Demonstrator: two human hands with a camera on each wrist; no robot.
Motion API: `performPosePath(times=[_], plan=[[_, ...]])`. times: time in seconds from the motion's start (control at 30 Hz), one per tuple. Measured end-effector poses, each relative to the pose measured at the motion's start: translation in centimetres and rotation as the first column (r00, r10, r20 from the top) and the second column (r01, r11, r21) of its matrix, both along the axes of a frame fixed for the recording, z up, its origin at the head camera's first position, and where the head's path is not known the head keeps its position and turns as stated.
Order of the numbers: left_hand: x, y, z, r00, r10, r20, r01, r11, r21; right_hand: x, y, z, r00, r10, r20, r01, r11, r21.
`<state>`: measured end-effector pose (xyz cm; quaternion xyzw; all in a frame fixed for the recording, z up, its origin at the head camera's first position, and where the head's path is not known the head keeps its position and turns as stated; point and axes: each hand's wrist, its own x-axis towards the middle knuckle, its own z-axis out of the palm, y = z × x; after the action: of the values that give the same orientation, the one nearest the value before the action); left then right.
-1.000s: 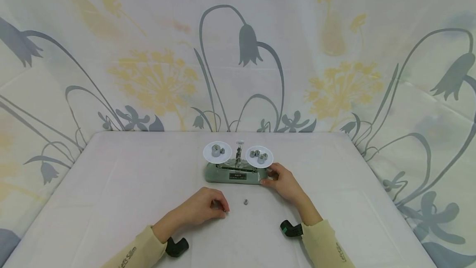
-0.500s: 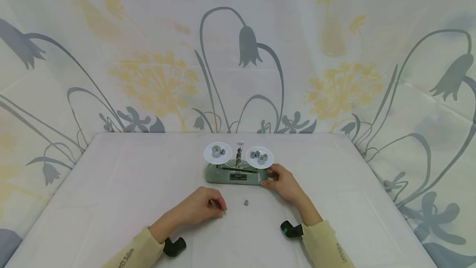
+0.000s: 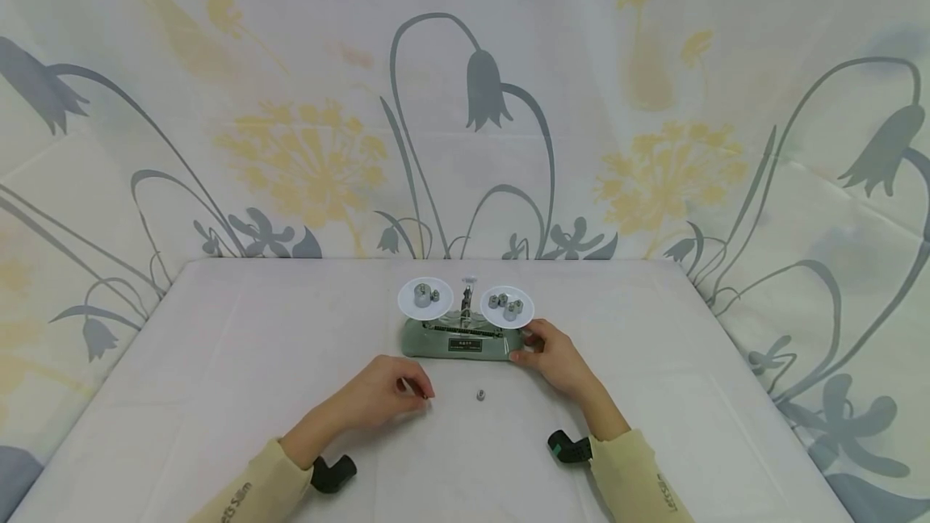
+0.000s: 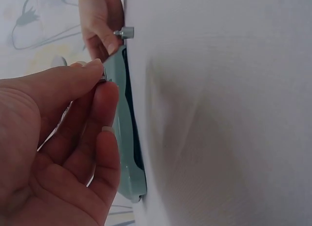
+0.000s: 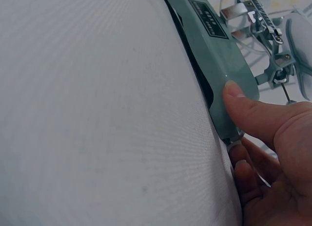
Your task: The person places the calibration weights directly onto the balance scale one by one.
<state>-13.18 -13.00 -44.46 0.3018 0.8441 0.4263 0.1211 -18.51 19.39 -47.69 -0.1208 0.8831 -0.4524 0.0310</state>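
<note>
A green balance scale (image 3: 429, 343) stands near the middle of the table with two white pans. On its left pan (image 3: 406, 303) sit a larger and a smaller metal weight; several weights stand on the right pan (image 3: 494, 316). My right hand (image 3: 558, 355) grips the right end of the base, thumb on the front face and fingers round the end. In front of the scale, my left hand (image 3: 378, 395) pinches a small metal piece (image 4: 104, 77) between thumb and forefinger, mostly hidden by the fingertips. One loose weight (image 3: 480, 395) stands upright on the cloth between the hands.
A white cloth (image 3: 247, 345) covers the table. Behind it hangs a flower-patterned curtain (image 3: 320, 103). Black wrist cameras (image 3: 334, 474) sit under both sleeves.
My left hand has drawn back a little to the left and up, away from the loose weight, still pinching the small piece. The right hand and the scale hold their place.
</note>
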Motion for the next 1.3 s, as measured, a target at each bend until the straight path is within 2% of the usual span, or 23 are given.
performPosePath(times=[0.47,0.73,1.07,1.3], plan=[[-0.6,-1.2,0.6,0.994,-0.001,-0.114,0.007,0.999,0.046,0.0,0.0,0.0,1.0,-0.01,0.002,0.01,1.0,0.006],[-0.8,-2.0,1.3,0.991,0.036,-0.126,-0.027,0.997,0.068,0.0,0.0,0.0,1.0,-0.003,-0.002,0.003,1.0,-0.003],[-1.1,-2.6,1.9,0.989,0.052,-0.139,-0.042,0.996,0.074,0.1,-0.1,0.1,1.0,-0.007,-0.002,0.007,1.0,-0.008],[-1.2,-2.9,2.8,0.987,0.071,-0.145,-0.06,0.995,0.079,0.1,-0.1,0.2,1.0,-0.006,0.006,0.006,1.0,-0.004]])
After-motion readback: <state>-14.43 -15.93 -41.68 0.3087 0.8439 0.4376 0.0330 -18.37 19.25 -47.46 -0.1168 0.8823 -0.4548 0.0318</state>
